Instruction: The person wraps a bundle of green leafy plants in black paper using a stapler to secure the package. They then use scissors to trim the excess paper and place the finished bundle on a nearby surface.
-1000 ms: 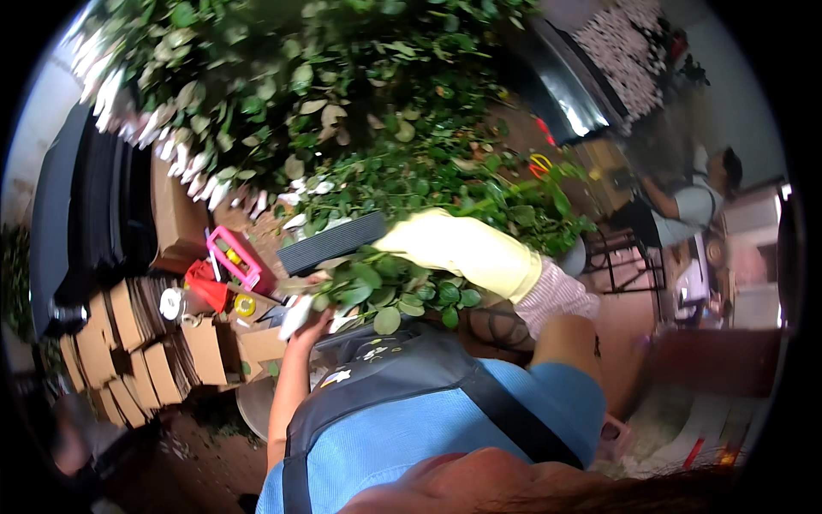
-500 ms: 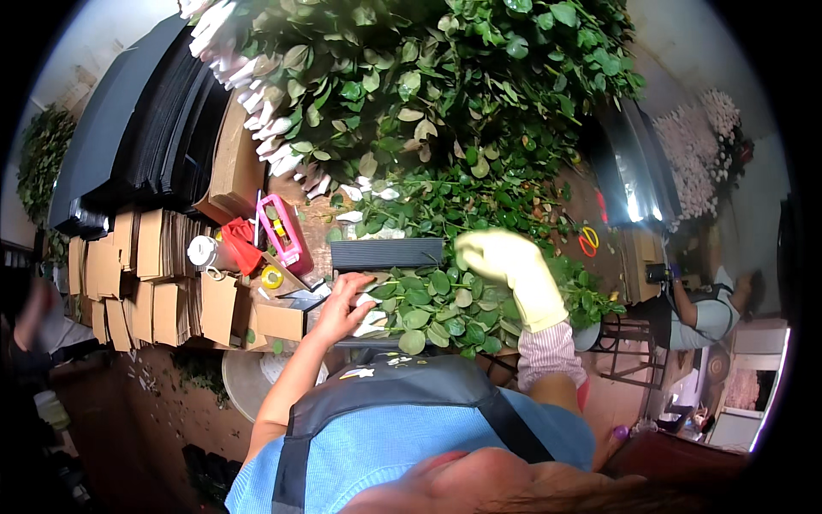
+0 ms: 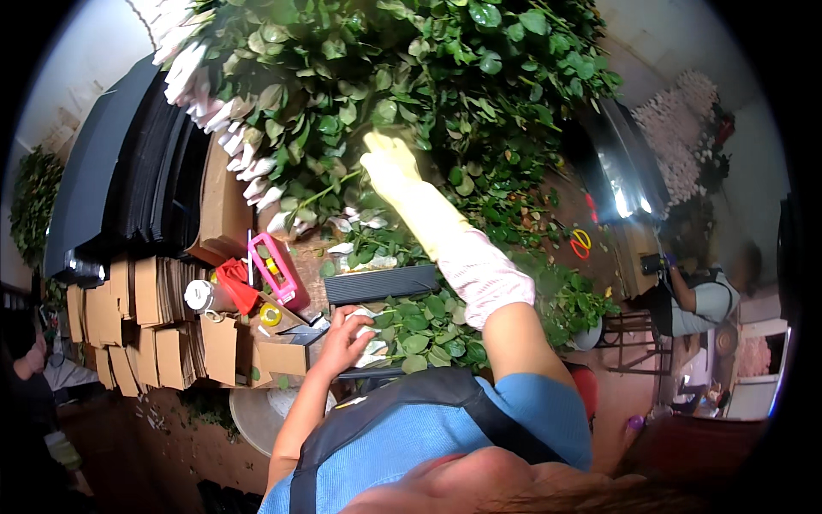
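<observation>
Leafy bundle (image 3: 419,330) lay just right of the left hand's (image 3: 342,341) fingers, long axis sideways, white-wrapped heads (image 3: 370,352) pointing left at them; those fingers were bent, grip couldn't be told. Right hand (image 3: 390,163), yellow-gloved, had fingers curled at a slim green stem (image 3: 332,188) slanting down-left; hold unclear. Beyond left fingers: dark ribbed block (image 3: 381,285). Around right fingers: glossy, oval-leaved heap (image 3: 479,94).

A brown table (image 3: 313,267) carries leafy stems (image 3: 501,94) and cardboard (image 3: 221,347).

Blue top (image 3: 402,433), blk apron (image 3: 390,401), yel glove (image 3: 424,210), pink cuff (image 3: 488,278)
</observation>
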### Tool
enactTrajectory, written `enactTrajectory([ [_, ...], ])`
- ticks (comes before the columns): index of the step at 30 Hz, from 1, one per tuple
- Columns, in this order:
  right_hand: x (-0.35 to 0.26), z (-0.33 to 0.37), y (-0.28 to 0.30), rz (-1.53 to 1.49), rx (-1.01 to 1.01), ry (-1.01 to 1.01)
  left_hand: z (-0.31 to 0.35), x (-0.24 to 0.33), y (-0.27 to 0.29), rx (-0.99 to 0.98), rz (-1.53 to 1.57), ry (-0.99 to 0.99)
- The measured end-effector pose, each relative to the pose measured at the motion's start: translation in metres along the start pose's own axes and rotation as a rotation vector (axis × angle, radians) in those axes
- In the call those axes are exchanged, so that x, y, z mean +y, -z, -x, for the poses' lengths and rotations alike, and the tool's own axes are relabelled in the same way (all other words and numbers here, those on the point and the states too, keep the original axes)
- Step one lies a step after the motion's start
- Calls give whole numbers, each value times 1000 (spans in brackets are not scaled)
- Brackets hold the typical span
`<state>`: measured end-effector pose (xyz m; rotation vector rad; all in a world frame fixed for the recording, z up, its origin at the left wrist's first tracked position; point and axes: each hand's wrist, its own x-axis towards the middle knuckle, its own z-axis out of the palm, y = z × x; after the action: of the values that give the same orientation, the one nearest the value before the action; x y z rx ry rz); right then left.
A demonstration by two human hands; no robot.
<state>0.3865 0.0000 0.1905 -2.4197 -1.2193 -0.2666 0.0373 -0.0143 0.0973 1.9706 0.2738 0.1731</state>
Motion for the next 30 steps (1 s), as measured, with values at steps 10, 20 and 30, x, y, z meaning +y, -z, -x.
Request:
enactTrajectory([
  [10, -37, 157, 123, -477, -363, 368, 0, -7, -2, 13, 206, -27],
  [20, -4, 246, 148, -705, -417, -789, 6, -55, -10, -6, 163, 126],
  [30, 60, 318, 68, -7, -370, -7, -1, -23, -9, 77, 145, -17],
])
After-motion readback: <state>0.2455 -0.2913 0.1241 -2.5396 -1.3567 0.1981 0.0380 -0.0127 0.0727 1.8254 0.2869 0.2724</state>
